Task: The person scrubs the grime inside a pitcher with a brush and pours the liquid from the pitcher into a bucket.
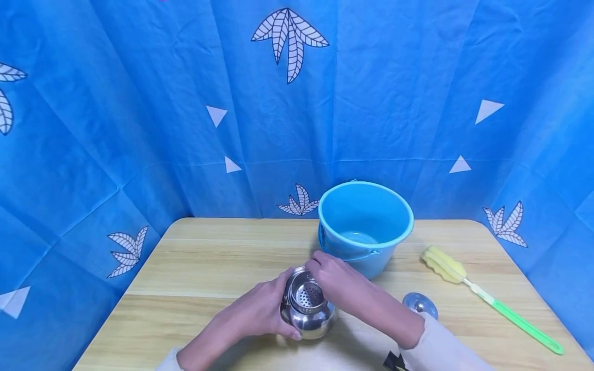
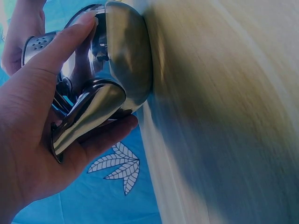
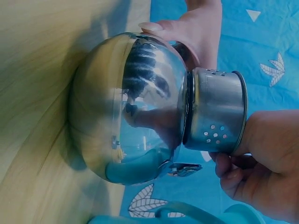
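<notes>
A shiny metal teapot (image 1: 317, 325) stands on the wooden table, close in front of the bucket. My left hand (image 1: 260, 310) grips its side, thumb and fingers spread around the body. The short spout (image 2: 93, 109) passes between that thumb and the fingers in the left wrist view. With my right hand (image 1: 342, 281) I pinch the rim of a perforated metal tea strainer (image 3: 217, 112). Most of the strainer rises out of the pot's mouth, its holed side showing in the right wrist view. Its lower end is at the opening.
A light blue bucket (image 1: 371, 264) stands behind the teapot. Right of my forearm lies a round metal lid (image 1: 419, 303). Farther right is a yellow sponge brush (image 1: 444, 264) with a green handle. A blue patterned curtain (image 1: 371, 103) surrounds the wooden table (image 1: 209, 257).
</notes>
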`<state>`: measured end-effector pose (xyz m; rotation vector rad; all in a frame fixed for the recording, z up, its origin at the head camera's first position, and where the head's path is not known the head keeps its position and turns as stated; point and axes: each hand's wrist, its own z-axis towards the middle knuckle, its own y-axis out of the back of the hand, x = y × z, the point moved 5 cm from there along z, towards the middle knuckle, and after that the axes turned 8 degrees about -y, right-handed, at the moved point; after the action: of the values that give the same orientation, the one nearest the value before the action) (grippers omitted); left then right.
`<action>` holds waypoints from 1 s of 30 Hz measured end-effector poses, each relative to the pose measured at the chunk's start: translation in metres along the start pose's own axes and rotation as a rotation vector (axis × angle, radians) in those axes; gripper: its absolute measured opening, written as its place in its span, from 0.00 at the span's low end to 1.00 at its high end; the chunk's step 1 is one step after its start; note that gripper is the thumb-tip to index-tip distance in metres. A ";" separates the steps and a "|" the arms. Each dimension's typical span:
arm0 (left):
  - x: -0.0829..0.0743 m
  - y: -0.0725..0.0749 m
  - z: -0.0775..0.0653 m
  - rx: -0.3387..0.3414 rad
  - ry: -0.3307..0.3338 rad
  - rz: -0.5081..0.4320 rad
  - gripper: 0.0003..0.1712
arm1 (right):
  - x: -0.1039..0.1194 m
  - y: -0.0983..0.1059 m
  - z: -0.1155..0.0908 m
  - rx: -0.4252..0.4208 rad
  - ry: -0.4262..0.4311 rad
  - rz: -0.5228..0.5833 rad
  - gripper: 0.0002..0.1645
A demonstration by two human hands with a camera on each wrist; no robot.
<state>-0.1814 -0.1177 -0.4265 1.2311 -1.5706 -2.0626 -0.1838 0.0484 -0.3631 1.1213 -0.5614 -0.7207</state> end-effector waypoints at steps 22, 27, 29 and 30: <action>-0.002 -0.001 -0.001 -0.008 0.007 0.002 0.80 | -0.004 0.012 -0.018 -0.034 -0.078 0.011 0.18; -0.001 -0.001 -0.001 -0.008 0.008 0.023 0.81 | -0.007 0.015 -0.027 -0.055 -0.095 0.024 0.18; -0.001 -0.001 -0.001 -0.008 0.010 0.025 0.81 | -0.008 0.017 -0.030 -0.069 -0.097 0.025 0.18; -0.001 -0.001 0.000 -0.007 0.010 0.025 0.81 | -0.008 0.018 -0.031 -0.077 -0.097 0.021 0.18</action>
<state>-0.1803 -0.1171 -0.4274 1.2117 -1.5651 -2.0419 -0.1625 0.0781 -0.3573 1.0118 -0.6222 -0.7752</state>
